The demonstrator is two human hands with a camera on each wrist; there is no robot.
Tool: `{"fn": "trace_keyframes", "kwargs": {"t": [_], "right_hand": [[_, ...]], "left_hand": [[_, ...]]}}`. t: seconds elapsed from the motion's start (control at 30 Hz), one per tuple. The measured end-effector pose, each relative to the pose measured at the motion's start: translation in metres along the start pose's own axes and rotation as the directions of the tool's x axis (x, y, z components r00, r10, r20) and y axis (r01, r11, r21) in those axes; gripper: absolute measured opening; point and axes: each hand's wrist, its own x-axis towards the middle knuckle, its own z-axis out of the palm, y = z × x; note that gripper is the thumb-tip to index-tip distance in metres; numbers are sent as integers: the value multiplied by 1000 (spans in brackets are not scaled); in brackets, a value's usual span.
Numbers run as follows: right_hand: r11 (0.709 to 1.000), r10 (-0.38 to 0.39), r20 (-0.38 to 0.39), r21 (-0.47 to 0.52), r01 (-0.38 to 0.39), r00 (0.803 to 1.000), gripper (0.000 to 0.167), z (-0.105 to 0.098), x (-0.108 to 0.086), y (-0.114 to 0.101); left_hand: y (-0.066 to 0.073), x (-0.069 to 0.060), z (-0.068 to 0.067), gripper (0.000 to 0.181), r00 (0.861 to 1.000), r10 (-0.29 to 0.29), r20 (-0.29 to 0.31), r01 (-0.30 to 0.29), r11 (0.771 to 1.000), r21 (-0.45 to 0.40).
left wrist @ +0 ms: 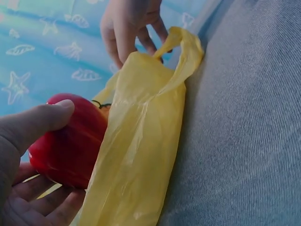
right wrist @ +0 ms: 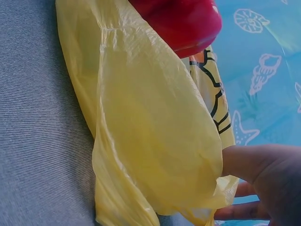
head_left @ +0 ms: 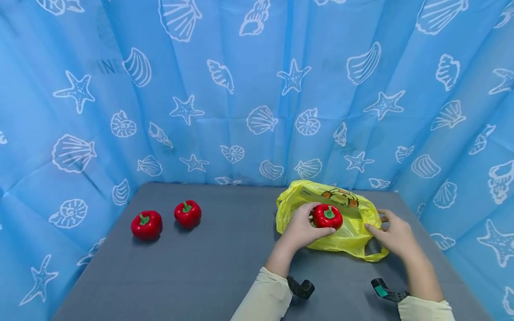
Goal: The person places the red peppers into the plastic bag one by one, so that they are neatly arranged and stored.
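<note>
My left hand grips a red bell pepper with a green stem, over the mouth of a yellow plastic bag. In the left wrist view the thumb lies on the pepper and the fingers curl beneath it, beside the bag. At the bag's right side, my right hand pinches its edge between thumb and fingers. The right wrist view has that hand at the rim of the bag, and part of the pepper above the plastic.
Two more red peppers, one nearer the left edge and one beside it, rest on the grey table. A blue curtain with white shell prints hangs behind and at both sides. Black straps sit near the wrists.
</note>
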Motion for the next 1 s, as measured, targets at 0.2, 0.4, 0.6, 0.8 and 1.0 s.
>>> {"fn": "trace_keyframes", "kwargs": {"t": [0.2,0.4,0.6,0.8,1.0], "right_hand": [[1000,-5,3,-14,5,1000,79,1,1,0],[1000,7,17,-15,-7,1000,81,1,2,0],[1000,15,30,-25,-14,999,82,1,3,-1],[1000,19,33,-25,-19,999,83,0,3,-1],[1000,14,35,-23,-13,999,83,2,3,-2]], "left_hand": [[-4,1,-6,73,1000,-26,-10,26,1000,1],[-9,0,-9,75,1000,-17,-4,17,999,39],[-10,-3,-7,75,999,-36,-22,38,995,94],[-8,-7,-3,73,999,-43,-21,45,992,120],[-10,-9,-1,75,999,-48,3,47,990,133]]}}
